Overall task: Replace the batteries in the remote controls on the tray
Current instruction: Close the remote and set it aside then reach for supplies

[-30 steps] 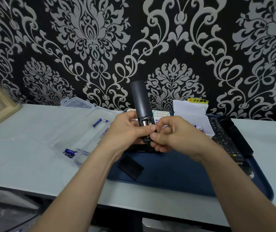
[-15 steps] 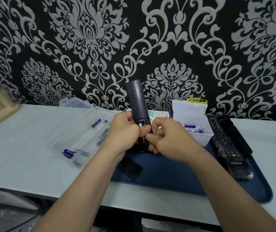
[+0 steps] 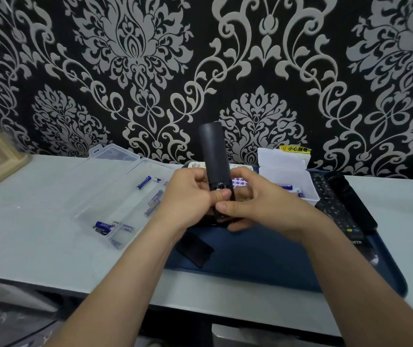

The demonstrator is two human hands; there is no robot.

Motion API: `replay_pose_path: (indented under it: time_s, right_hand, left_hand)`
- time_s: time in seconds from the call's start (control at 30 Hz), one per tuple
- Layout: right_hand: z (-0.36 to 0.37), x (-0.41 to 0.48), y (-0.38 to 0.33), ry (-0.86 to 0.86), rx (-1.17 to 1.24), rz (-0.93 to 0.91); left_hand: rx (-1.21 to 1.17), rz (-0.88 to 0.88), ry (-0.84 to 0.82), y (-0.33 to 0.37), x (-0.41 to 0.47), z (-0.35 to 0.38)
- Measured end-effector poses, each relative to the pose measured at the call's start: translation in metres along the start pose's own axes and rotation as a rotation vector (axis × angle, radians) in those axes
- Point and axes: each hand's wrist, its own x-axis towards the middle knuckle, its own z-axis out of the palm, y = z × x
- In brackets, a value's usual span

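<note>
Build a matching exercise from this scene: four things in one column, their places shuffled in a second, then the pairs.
Things
1. black remote
2. loose black cover
3. white box
4. clear case

Places
A. open on the table, left of the tray
B. flat on the tray's near left corner
C. held upright by the left hand and right hand
D. right of the remote, lid raised, batteries inside

Pairs: 1-C, 2-B, 3-D, 4-A
</note>
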Motion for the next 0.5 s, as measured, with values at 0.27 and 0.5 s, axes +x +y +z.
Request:
replay_pose_path:
  time_s: [0.27, 0.5]
  right_hand:
    - [0.009, 0.007, 0.006, 0.018, -0.048, -0.022]
    - [0.005, 0.020, 0.014, 0.254, -0.037, 0.014]
  left_hand:
    - [0.242, -0.002, -0.179, 0.002, -0.002, -0.017]
    - [1.399, -0.072, -0.262, 0.004, -0.015, -0.035]
